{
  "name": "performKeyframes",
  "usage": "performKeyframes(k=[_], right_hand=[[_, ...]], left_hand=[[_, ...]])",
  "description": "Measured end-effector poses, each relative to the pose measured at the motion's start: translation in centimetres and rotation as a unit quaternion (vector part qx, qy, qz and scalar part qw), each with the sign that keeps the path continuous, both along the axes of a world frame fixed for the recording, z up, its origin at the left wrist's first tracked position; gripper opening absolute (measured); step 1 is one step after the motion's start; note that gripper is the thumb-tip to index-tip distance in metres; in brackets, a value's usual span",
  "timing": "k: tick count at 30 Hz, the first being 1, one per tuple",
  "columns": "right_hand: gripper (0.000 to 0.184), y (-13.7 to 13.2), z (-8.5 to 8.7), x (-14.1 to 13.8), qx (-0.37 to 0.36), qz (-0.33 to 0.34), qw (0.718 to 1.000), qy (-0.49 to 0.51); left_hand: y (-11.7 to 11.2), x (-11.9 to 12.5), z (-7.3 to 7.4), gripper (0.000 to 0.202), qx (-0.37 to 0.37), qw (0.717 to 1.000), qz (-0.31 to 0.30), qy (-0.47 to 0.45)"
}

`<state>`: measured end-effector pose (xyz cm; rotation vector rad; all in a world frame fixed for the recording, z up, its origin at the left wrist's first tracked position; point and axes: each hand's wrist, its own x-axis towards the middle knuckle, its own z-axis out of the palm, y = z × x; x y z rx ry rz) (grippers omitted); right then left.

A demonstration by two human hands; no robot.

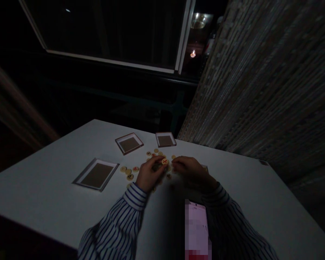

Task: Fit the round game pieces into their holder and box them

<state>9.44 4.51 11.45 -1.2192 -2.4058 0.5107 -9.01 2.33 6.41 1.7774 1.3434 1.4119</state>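
Between the thumb and forefinger of my left hand (pixel 149 174) is a Chinese chess piece (pixel 164 161), a round pale disc with a red character facing up. Close beside it on the right is my right hand (pixel 191 168), its fingers pinched together. Whether anything is between those fingertips is too dark to make out. More wooden discs lie loosely under and around both hands, some with red marks and some with dark ones. A dark-marked piece (pixel 130 177) rests left of my left hand near a blank-looking disc (pixel 123 169). My hands hide part of the pile.
Three shallow box trays with brown bottoms stand on the white table (pixel 56 187): a left tray (pixel 97 175), a middle tray (pixel 130 144) and a back tray (pixel 165 141). A lit phone (pixel 199 227) is near my right forearm. A string curtain (pixel 249 79) hangs along the right.
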Motion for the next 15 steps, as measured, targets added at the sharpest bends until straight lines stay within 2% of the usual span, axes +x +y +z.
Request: performKeyframes(k=[5,10,15], right_hand=[[0.023,-0.7,-0.3,1.2,-0.063,-0.063,0.988,0.124],[0.024,-0.7,-0.8,2.1,-0.133,-0.095,0.954,0.251],[0.025,-0.8,-0.6,3.2,-0.157,-0.091,0.937,0.299]], left_hand=[[0.0,1.2,1.1,0.028,0.011,0.997,-0.058,0.049],[0.3,2.6,2.0,0.028,0.031,0.992,-0.091,0.075],[0.5,4.2,2.8,0.026,0.062,0.988,-0.104,0.095]])
